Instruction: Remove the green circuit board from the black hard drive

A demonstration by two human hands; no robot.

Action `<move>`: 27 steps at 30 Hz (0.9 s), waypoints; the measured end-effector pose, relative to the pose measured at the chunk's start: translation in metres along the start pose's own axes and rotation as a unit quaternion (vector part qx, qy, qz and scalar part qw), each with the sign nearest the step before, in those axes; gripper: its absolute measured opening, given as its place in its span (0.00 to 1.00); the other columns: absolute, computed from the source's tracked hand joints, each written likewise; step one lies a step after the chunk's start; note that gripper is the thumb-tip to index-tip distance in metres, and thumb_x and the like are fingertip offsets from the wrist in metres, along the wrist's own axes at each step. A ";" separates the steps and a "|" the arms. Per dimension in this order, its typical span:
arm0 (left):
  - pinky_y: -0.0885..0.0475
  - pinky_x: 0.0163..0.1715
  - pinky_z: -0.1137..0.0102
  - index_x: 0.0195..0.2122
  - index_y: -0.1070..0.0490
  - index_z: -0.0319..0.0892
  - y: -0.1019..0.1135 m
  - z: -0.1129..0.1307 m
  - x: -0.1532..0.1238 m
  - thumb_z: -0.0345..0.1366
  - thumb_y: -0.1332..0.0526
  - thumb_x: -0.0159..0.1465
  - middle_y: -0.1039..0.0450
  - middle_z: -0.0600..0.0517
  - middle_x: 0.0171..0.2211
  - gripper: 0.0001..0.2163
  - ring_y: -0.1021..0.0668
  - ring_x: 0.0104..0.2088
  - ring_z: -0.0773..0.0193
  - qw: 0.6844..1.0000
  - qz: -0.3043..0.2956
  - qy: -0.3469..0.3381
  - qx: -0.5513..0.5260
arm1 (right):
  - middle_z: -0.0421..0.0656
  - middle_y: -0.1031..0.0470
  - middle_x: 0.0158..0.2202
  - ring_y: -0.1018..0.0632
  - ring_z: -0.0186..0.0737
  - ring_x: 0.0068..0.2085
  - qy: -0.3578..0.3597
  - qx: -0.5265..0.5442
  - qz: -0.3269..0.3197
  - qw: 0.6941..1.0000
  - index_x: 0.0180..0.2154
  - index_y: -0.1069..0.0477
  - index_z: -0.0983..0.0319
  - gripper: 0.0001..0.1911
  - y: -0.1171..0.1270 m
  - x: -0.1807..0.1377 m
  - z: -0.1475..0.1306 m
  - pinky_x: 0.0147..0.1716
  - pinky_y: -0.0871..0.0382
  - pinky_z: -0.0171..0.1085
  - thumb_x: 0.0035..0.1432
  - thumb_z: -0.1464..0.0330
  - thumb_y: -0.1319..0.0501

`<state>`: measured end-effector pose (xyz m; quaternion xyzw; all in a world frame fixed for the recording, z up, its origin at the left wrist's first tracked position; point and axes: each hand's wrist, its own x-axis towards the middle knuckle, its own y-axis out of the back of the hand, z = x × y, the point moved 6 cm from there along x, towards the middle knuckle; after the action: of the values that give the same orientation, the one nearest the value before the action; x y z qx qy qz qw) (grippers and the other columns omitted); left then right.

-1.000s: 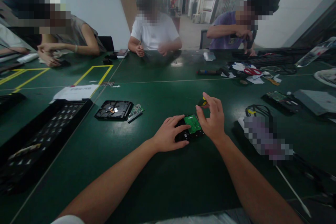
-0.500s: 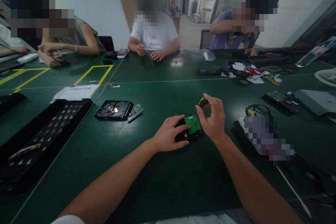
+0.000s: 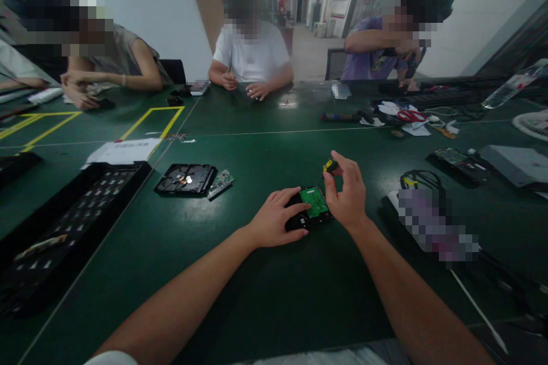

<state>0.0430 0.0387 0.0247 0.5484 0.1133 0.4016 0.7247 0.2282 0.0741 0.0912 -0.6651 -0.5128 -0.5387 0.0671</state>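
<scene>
A black hard drive with a green circuit board (image 3: 314,202) on its upper face lies flat on the table before me. My left hand (image 3: 277,218) grips its left part, thumb along the near edge and fingers over the top. Between the thumb and fingers of my right hand (image 3: 347,189) is a small screwdriver with a black and yellow handle (image 3: 330,166). It stands over the drive's far right corner; its tip is too small to make out. To the left rest another black hard drive (image 3: 185,179) and a loose circuit board (image 3: 221,183) beside it.
A long black tray (image 3: 77,222) lies on the left. On the right are a power supply with cables (image 3: 422,219), a drive with an exposed board (image 3: 458,165) and a grey box (image 3: 514,165). Across the table (image 3: 240,308) sit several people near tools and scraps.
The screwdriver handle has turned in my right fingers, showing more yellow, and my right thumb has shifted slightly to the right. My left hand and the hard drive stay put.
</scene>
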 end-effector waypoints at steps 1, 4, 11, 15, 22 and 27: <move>0.39 0.66 0.46 0.65 0.31 0.49 0.000 0.000 0.000 0.55 0.35 0.65 0.46 0.39 0.72 0.30 0.38 0.70 0.42 1.000 -0.001 0.000 0.000 | 0.49 0.28 0.55 0.23 0.48 0.49 0.000 0.002 -0.001 1.000 0.69 0.41 0.51 0.29 0.000 0.000 0.000 0.47 0.20 0.52 0.69 0.69 0.42; 0.39 0.66 0.46 0.65 0.31 0.49 0.002 0.001 0.001 0.55 0.35 0.65 0.46 0.39 0.72 0.30 0.38 0.70 0.42 1.000 -0.001 0.000 -0.001 | 0.49 0.28 0.56 0.22 0.47 0.49 -0.001 0.001 -0.004 1.000 0.69 0.41 0.51 0.30 -0.001 -0.001 0.001 0.47 0.20 0.52 0.69 0.70 0.41; 0.39 0.66 0.46 0.65 0.31 0.50 0.002 0.000 0.000 0.55 0.35 0.65 0.47 0.40 0.72 0.30 0.38 0.70 0.41 1.000 -0.004 0.003 -0.005 | 0.49 0.26 0.54 0.22 0.48 0.45 0.000 -0.027 0.046 0.999 0.68 0.41 0.52 0.31 0.008 0.000 -0.001 0.44 0.20 0.52 0.67 0.68 0.39; 0.38 0.66 0.46 0.65 0.31 0.50 0.002 0.001 0.001 0.55 0.36 0.65 0.47 0.40 0.72 0.29 0.38 0.70 0.41 1.000 -0.006 0.004 -0.003 | 0.50 0.27 0.55 0.21 0.48 0.44 -0.005 -0.016 0.098 0.995 0.68 0.41 0.52 0.32 0.017 0.000 0.003 0.43 0.20 0.52 0.65 0.68 0.37; 0.41 0.67 0.45 0.65 0.32 0.51 0.001 0.002 0.002 0.53 0.34 0.65 0.48 0.41 0.73 0.29 0.39 0.71 0.42 1.000 0.000 0.013 0.021 | 0.51 0.28 0.54 0.21 0.45 0.42 -0.129 0.054 0.160 0.977 0.66 0.39 0.57 0.31 0.015 -0.007 0.045 0.42 0.21 0.48 0.64 0.64 0.36; 0.46 0.69 0.41 0.66 0.34 0.50 0.001 -0.001 0.002 0.52 0.35 0.67 0.48 0.41 0.73 0.28 0.43 0.73 0.42 0.998 0.011 0.052 0.039 | 0.44 0.26 0.45 0.22 0.39 0.35 -0.270 0.123 0.185 0.937 0.63 0.35 0.58 0.30 0.005 -0.023 0.093 0.35 0.21 0.42 0.61 0.63 0.35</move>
<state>0.0435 0.0413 0.0257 0.5558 0.1601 0.4328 0.6915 0.2947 0.1172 0.0379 -0.8554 -0.4414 -0.2493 0.1059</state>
